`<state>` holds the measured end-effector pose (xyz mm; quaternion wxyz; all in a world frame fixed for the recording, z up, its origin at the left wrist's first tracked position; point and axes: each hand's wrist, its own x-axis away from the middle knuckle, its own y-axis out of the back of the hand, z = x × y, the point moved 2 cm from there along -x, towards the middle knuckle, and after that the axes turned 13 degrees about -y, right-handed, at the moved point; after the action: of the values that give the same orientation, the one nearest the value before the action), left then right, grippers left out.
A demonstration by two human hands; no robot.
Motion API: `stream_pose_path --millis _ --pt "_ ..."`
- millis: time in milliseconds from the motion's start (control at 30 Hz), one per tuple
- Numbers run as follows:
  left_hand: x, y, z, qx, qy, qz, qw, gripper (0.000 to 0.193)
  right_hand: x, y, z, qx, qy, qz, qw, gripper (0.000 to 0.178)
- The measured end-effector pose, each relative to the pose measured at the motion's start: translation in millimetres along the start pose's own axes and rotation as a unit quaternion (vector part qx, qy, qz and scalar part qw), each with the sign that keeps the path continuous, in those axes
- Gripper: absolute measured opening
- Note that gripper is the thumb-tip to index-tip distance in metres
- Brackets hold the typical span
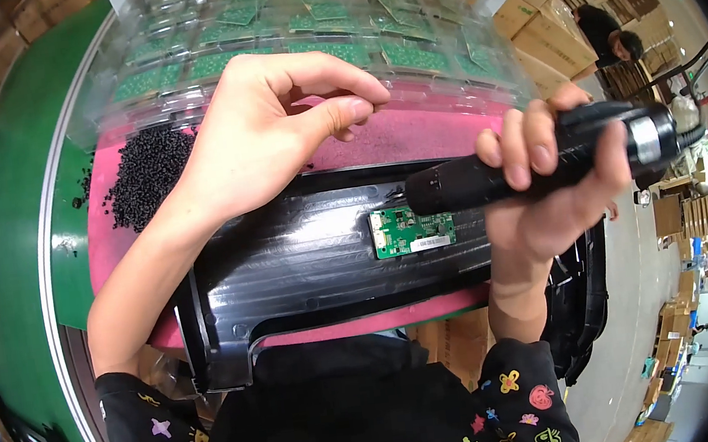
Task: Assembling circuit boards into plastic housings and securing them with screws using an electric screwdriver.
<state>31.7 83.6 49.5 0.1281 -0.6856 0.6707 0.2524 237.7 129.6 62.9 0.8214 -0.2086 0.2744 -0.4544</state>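
My right hand (553, 220) grips a black corded electric screwdriver (459, 184), tilted sideways with its narrower end toward the left. Below that end, a small green circuit board (407, 231) with white connectors lies in a long black plastic housing (297, 258). Above the housing's far edge hovers my left hand (262, 140), thumb and forefinger pinched together. Anything between those fingertips is too small to make out. Beside the left forearm sits a heap of small black screws (149, 170).
A pink mat (363, 146) lies under the housing on a green table (7, 199). Stacked clear plastic trays (265, 52) of green boards stand at the back. More black plastic parts (586, 304) are at the right. Another person (613, 39) is at the far right among cardboard boxes (547, 33).
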Motion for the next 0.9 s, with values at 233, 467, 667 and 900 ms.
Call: stream_pose_path --millis 233,467,667,900 --pt "4.7 1.3 -3.7 -0.027 0.05 0.029 0.998 0.014 -7.3 11.2 -18.0 0.15 -0.019 -0.05 0.987 0.026" --pt "-3.5 9.7 -3.4 -0.081 0.014 0.016 0.996 0.014 7.5 -14.4 -31.1 0.038 -0.057 0.079 0.995 0.031" --pt "-4.5 13.8 -5.4 -0.121 -0.026 0.021 0.992 0.015 30.1 -59.8 -82.5 -0.013 -0.168 0.135 0.976 0.028" --pt "-1.1 21.5 -2.2 -0.12 0.036 0.033 0.992 0.016 47.1 -69.1 -116.4 -0.029 -0.228 0.134 0.964 0.038"
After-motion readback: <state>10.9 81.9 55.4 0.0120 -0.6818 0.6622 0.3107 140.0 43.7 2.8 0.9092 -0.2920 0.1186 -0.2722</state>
